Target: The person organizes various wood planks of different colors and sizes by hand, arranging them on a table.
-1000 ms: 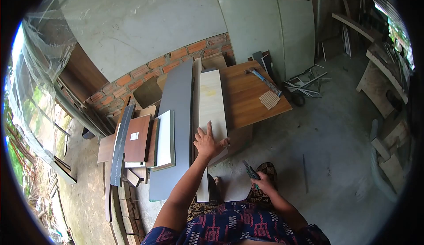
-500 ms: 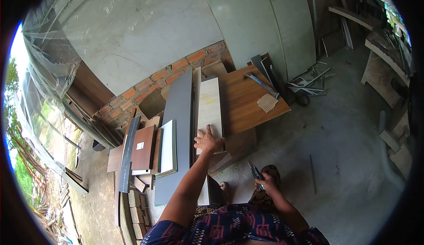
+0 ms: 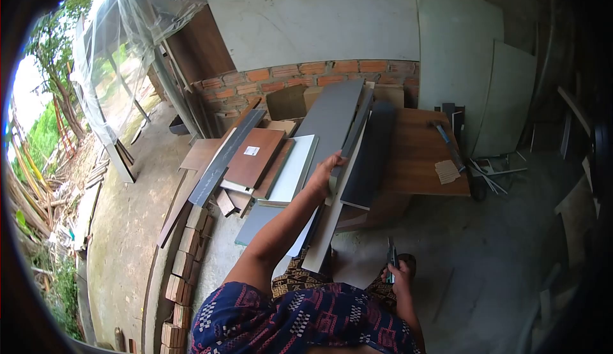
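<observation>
The fingers [image 3: 333, 161] of the left hand [image 3: 324, 174] were curled tight over the upper long edge of a long pale board [image 3: 327, 229]. The board was thin, straight and smooth, and it was tipped up on its edge. It ran from the near edge of the surface down toward the person's knees. The right hand [image 3: 394, 272] hung low beside the body, well apart from the board. Its fingers were closed round a small hand tool [image 3: 390, 253], slim and dark, with its tip pointing up.

Just beside the left hand lay a dark panel [image 3: 370, 156], flat, matt and rectangular, with its near end overhanging the surface. On the hand's other side a long grey panel [image 3: 332, 119] sloped up to the brick wall [image 3: 306, 76]. Next to it lay a glossy white panel [image 3: 292, 170] and a reddish-brown panel [image 3: 254, 157] with a small white label.

The surface [image 3: 418, 162] was a wood-grain top in warm brown. Near its right edge lay a blue-handled tool [image 3: 447, 142] and a small ribbed pad [image 3: 447, 172] of tan colour.

The floor [image 3: 485, 277] was rough grey concrete. Rough bricks [image 3: 185, 259] were stacked in a row along its left side. A clear, crinkled plastic sheet [image 3: 121, 54] hung at the far left.
</observation>
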